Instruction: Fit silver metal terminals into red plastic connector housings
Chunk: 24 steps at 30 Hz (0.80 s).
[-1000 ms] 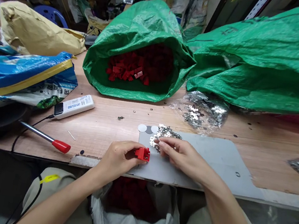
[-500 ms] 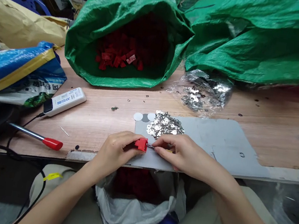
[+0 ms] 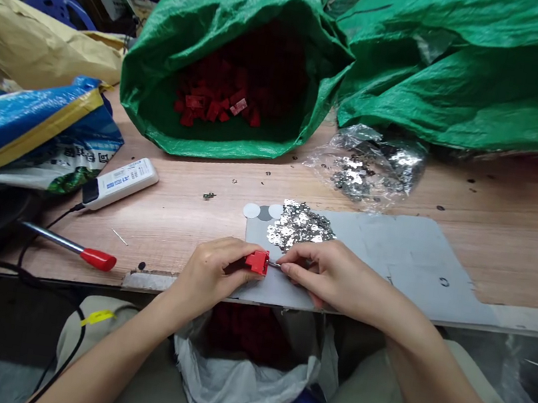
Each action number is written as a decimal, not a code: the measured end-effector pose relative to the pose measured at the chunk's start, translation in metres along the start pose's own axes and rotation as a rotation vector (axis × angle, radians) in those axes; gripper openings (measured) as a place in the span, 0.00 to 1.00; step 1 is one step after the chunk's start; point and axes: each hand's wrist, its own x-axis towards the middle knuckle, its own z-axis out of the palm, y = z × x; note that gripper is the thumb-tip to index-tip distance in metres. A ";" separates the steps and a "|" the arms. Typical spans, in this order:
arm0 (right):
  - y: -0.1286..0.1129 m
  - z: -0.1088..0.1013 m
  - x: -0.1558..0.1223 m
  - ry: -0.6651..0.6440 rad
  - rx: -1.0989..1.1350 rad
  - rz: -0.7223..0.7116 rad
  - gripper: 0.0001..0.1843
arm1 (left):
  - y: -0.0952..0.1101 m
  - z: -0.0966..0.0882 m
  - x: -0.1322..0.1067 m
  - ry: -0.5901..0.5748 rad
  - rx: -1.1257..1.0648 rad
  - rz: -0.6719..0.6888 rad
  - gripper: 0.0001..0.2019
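The red block (image 3: pixel 258 262) was gripped by the left hand (image 3: pixel 213 266) over the grey mat (image 3: pixel 368 243), and a thin metal piece (image 3: pixel 274 264) was pinched by the right hand (image 3: pixel 321 273) at the block's end; through a loose grip the block could have been twisted, through poor alignment the metal could have been jammed, and by a slip the nearby metal pile (image 3: pixel 300 226) could have been scattered

"Is the red block (image 3: pixel 257 262) plastic?"
"Yes, smooth plastic. The little pieces (image 3: pixel 296 224) look like shiny metal."
"And the bench (image 3: pixel 186 216)?"
"Like wood. The green sacks (image 3: pixel 226 13) are shiny, crinkly plastic."
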 end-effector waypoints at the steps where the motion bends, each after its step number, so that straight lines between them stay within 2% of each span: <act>1: 0.000 0.000 0.000 0.002 0.002 -0.002 0.12 | 0.000 0.000 0.000 0.000 -0.001 0.000 0.11; 7: -0.002 0.002 0.001 0.016 0.006 -0.029 0.11 | 0.001 0.000 -0.001 -0.003 0.009 0.001 0.10; 15: -0.014 0.004 0.003 0.075 -0.111 -0.102 0.10 | 0.002 0.001 0.000 0.030 0.034 0.063 0.09; 24: -0.006 0.003 0.002 0.013 0.048 -0.043 0.08 | 0.006 -0.001 -0.001 0.012 0.046 0.016 0.09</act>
